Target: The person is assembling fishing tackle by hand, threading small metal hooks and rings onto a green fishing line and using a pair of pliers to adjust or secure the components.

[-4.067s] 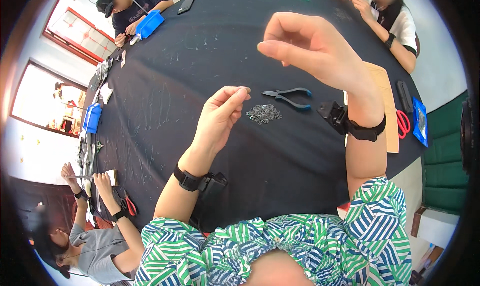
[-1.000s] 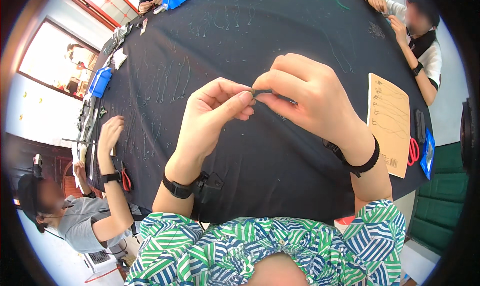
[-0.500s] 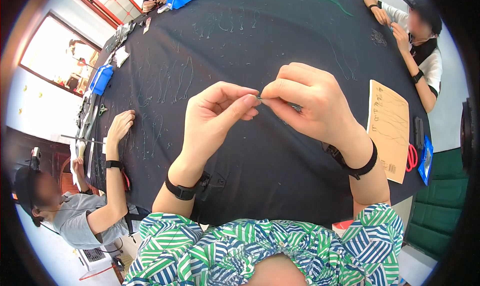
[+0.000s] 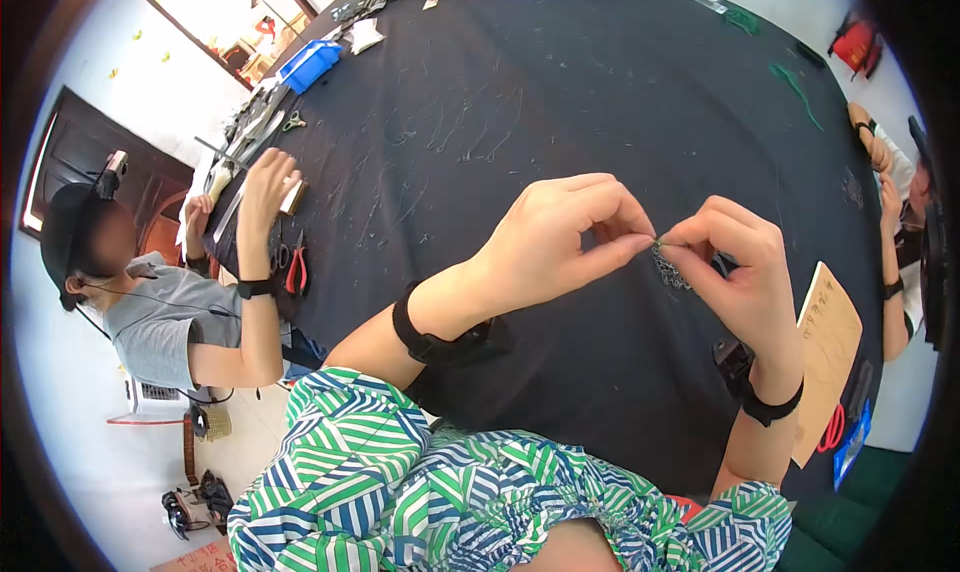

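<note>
Both hands are raised over the black-covered table, fingertips nearly meeting. My left hand (image 4: pixel 570 234) pinches a tiny green strand (image 4: pixel 658 242) between thumb and forefinger. From the other side, my right hand (image 4: pixel 738 267) closes thumb and forefinger on the same strand; most of it is hidden by the fingers. Just below the fingertips, partly behind my right hand, lies a small heap of thin grey metal pieces (image 4: pixel 672 270) on the cloth. They are too small to tell their exact kind.
A tan sheet (image 4: pixel 828 357) with drawn lines lies at the right, beside red-handled scissors (image 4: pixel 832 430) and a blue packet (image 4: pixel 853 450). Thin looped strands (image 4: pixel 465 127) lie across the cloth (image 4: pixel 590 372). Red-handled pliers (image 4: pixel 297 267) and a blue bin (image 4: pixel 310 65) are left; co-workers sit either side.
The view has swung leftward, so the table and my hands appear further right. My fingertips stay pinched together, and the grey heap now shows more below them.
</note>
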Tool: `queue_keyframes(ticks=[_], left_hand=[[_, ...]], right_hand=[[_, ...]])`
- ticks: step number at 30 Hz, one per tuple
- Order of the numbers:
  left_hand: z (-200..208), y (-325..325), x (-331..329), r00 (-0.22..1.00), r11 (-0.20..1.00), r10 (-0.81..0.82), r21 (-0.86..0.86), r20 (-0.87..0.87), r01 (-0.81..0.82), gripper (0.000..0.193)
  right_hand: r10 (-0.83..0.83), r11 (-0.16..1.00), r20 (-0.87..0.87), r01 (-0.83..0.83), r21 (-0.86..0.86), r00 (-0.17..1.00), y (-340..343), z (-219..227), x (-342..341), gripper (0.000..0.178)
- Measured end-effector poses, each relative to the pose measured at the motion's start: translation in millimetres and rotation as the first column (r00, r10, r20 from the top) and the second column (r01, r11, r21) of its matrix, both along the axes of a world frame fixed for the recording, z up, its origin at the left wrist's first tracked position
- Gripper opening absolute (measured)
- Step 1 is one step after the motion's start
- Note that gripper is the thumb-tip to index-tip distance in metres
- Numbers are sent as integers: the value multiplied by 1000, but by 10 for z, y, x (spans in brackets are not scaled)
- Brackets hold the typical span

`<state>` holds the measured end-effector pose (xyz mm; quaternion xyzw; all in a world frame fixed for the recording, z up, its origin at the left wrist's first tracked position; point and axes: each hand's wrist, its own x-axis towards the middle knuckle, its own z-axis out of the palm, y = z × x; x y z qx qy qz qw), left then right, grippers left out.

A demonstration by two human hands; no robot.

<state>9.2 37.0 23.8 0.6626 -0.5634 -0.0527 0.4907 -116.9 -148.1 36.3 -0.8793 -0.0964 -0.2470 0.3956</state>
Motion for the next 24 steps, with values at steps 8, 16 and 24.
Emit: queue_keyframes(ticks=[8,16,24], left_hand=[[120,600,199,982,975,186,113,38,-189,4],[455,1177,340,901,822,434,408,0,-396,7],[447,1648,1497,681,570,608,372,409,-733,16]], right_hand=[[-49,999,-157,50,5,986,-160,35,15,5],[42,996,-51,-45,-74,998,-14,-46,99,5],[-6,996,-367,-26,-80,930,-55,30,19,5]])
